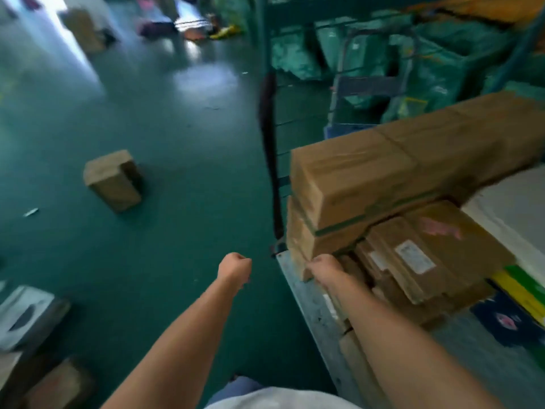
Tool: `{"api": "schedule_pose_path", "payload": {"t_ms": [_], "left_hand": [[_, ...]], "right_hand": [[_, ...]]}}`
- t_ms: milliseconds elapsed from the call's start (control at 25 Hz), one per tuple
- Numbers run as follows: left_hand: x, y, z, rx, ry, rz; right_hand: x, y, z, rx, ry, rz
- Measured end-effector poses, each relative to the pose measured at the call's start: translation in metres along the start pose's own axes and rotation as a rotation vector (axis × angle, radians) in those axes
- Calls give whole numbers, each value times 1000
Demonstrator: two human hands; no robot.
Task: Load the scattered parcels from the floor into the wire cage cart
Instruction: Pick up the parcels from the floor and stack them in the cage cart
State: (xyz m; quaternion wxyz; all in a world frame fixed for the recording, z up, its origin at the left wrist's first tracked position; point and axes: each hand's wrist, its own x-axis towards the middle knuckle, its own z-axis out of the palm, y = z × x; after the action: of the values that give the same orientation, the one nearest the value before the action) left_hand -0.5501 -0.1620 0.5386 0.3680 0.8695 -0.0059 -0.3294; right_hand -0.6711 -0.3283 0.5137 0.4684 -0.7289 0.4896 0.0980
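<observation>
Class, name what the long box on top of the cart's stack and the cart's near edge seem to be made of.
Long brown box: probably matte corrugated cardboard, judging by its tan, creased faces. Grey cart edge: likely dull galvanised metal, grey and speckled; blur leaves it uncertain.

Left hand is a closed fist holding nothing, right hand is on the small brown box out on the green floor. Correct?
Not quite. In the head view the right hand is on the stacked boxes in the cart; the small brown box lies untouched. Left hand: empty fist, yes.
</observation>
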Motion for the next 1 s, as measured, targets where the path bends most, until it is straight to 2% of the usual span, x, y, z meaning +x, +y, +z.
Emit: {"api": "schedule_pose_path", "payload": {"t_ms": [240, 520, 760, 1000], "left_hand": [[29, -99, -141, -177, 155, -124], [79, -196, -293, -311, 262, -205], [136, -218, -367, -413, 254, -228], [253, -189, -447, -424, 248, -268]], "right_hand": [[-10, -113, 140, -166, -165, -128], [-27, -241, 296, -169, -237, -204], [0, -322, 377, -226, -288, -216], [84, -431, 446, -185, -319, -210]]}}
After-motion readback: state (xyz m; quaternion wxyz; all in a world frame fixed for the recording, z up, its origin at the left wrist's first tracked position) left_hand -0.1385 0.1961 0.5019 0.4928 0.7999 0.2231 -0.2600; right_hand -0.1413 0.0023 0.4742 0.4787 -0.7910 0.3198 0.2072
